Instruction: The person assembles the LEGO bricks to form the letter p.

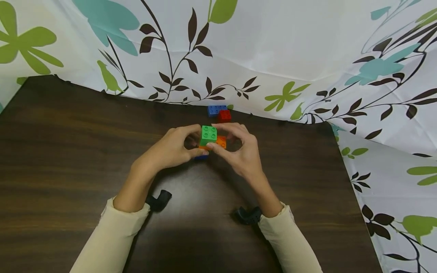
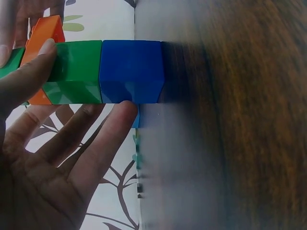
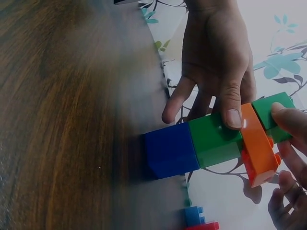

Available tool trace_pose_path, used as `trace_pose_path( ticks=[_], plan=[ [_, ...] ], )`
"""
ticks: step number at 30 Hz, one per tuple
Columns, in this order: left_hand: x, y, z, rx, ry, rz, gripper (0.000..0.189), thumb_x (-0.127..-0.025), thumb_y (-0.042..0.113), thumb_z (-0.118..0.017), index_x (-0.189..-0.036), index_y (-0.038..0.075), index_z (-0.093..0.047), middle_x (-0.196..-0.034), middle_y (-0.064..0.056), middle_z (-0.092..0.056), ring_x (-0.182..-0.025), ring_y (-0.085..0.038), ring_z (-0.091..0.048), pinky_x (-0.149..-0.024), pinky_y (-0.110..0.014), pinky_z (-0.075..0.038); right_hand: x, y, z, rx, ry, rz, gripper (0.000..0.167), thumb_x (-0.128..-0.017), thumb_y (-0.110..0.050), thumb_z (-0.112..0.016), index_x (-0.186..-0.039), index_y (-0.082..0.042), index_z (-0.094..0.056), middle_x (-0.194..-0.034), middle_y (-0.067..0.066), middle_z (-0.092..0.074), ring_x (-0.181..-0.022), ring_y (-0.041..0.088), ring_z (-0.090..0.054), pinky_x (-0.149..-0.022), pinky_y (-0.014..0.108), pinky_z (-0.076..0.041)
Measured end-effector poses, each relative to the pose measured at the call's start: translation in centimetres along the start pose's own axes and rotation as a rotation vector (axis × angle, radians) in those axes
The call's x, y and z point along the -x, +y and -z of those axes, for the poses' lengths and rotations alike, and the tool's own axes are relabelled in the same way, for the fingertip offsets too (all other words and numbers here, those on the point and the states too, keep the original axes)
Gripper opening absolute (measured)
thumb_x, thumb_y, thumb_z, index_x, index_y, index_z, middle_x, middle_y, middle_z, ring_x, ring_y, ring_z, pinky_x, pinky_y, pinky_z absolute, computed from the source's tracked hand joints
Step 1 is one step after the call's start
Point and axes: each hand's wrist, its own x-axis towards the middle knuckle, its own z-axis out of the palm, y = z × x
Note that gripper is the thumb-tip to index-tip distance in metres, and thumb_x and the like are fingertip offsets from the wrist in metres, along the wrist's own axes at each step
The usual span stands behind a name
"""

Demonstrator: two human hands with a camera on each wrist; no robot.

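Note:
A small tower of toy building bricks stands on the table between both hands. Its lowest piece is a blue brick [image 2: 132, 72], with a lower green brick [image 3: 216, 143] above it. Across that lies an orange brick [image 3: 259, 148], one end jutting out to the right. On top sits another green brick [image 1: 209, 134]; whether it is fully pressed down I cannot tell. My left hand [image 1: 170, 148] grips the tower around the lower green and orange bricks, a fingertip near the blue one. With thumb and fingers, my right hand [image 1: 239, 151] pinches the top green brick.
Behind the tower, a separate blue brick [image 1: 217, 110] and a red brick [image 1: 224, 116] lie near the far edge of the dark wooden table [image 1: 68, 151]. A patterned white curtain [image 1: 273, 45] hangs along the back and right sides.

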Motion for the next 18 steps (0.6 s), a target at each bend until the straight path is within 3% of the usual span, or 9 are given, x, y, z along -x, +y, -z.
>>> trace_pose_path(
  ticks=[7, 11, 15, 18],
  plan=[
    [0.0, 0.1, 0.0, 0.001, -0.013, 0.010, 0.037, -0.097, 0.015, -0.082, -0.128, 0.010, -0.064, -0.117, -0.008, -0.077, -0.112, -0.028, -0.074, -0.100, -0.052, -0.061, -0.3, 0.4, 0.4, -0.031, -0.045, 0.001, 0.044, -0.086, -0.012, -0.092, -0.127, -0.012, -0.078, -0.115, 0.008, -0.079, -0.089, 0.022, -0.056, -0.080, 0.033, -0.050],
    [0.0, 0.2, -0.1, -0.005, -0.027, 0.020, 0.039, -0.097, 0.016, -0.082, -0.131, 0.010, -0.062, -0.119, -0.008, -0.076, -0.115, -0.030, -0.073, -0.103, -0.053, -0.060, -0.3, 1.1, 0.9, -0.138, -0.086, -0.014, 0.035, -0.098, -0.020, -0.081, -0.130, -0.008, -0.076, -0.118, 0.012, -0.079, -0.096, 0.021, -0.064, -0.083, 0.026, -0.054],
    [0.0, 0.3, 0.0, -0.018, -0.030, 0.032, 0.041, -0.097, 0.018, -0.082, -0.132, 0.011, -0.062, -0.121, -0.008, -0.076, -0.118, -0.031, -0.072, -0.106, -0.053, -0.058, -0.5, 1.6, 1.3, -0.236, -0.046, -0.058, 0.029, -0.109, -0.020, -0.064, -0.129, -0.002, -0.075, -0.117, 0.019, -0.078, -0.096, 0.020, -0.068, -0.081, 0.024, -0.055],
    [0.1, 0.3, 0.1, -0.030, -0.029, 0.030, 0.043, -0.097, 0.018, -0.082, -0.134, 0.010, -0.061, -0.122, -0.009, -0.076, -0.118, -0.031, -0.072, -0.107, -0.053, -0.058, -0.8, 2.0, 1.6, -0.222, 0.008, -0.106, 0.026, -0.109, -0.015, -0.063, -0.126, 0.000, -0.075, -0.115, 0.020, -0.079, -0.095, 0.025, -0.069, -0.077, 0.024, -0.052]
  ],
)
